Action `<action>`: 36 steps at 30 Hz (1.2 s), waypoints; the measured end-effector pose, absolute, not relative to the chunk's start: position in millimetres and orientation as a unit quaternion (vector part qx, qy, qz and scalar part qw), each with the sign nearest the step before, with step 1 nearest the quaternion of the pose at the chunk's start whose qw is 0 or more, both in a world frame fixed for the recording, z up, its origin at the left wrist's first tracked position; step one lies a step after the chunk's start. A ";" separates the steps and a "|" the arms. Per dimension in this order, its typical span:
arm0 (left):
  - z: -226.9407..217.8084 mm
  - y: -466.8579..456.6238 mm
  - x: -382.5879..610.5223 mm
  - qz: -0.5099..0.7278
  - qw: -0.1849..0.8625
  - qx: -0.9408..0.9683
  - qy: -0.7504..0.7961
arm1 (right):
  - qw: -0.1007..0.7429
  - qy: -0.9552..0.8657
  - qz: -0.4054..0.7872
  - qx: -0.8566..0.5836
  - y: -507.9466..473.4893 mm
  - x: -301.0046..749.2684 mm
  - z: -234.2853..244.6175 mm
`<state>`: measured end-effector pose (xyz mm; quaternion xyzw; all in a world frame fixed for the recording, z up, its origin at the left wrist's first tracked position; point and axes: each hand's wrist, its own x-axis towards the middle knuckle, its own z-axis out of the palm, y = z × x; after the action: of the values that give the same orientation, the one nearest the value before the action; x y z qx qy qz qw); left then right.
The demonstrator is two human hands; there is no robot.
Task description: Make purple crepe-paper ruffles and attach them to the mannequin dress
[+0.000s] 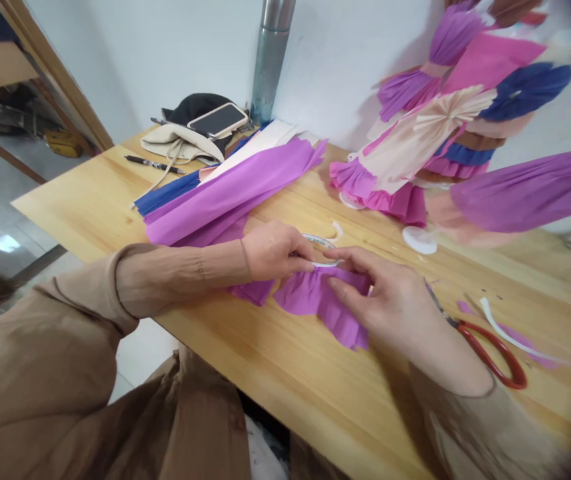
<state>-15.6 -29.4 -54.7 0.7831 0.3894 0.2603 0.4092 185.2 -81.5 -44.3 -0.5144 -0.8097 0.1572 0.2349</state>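
Observation:
A ruffled piece of purple crepe paper [315, 303] lies on the wooden table [285, 373] in front of me. My left hand [275, 250] is closed in a pinch on its upper edge, beside a white tape roll [321, 243]. My right hand [395, 303] presses down on the paper's right side, fingers curled over the gathered edge and meeting the left hand's fingertips. Both sleeves are tan.
Red-handled scissors [490, 350] lie right of my right wrist, near paper scraps [515, 337]. Folded purple and blue crepe sheets [225, 190] lie behind. A crepe decoration [435, 133] stands at back right. A phone [218, 120] on a bag, a pen [152, 164], a metal flask [270, 60].

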 end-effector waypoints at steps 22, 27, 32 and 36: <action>-44.6 -41.6 -13.2 0.281 0.359 0.793 0.405 | 0.347 -0.722 0.111 -0.588 -92.4 178.0 -40.6; -44.6 -43.0 -12.9 0.281 0.351 0.796 0.404 | 0.344 -0.726 0.100 -0.587 -95.8 173.5 -33.2; -48.2 -43.7 -12.9 0.288 0.338 0.808 0.387 | 0.351 -0.743 0.111 -0.558 -98.7 169.6 -33.4; -49.8 -44.0 -12.1 0.297 0.328 0.811 0.382 | 0.350 -0.743 0.140 -0.552 -98.8 173.0 -36.2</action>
<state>-12.1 -44.0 -49.8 0.8110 0.3822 0.2974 0.3284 173.0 -98.8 -36.2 -0.5522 -0.7433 0.1405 0.3505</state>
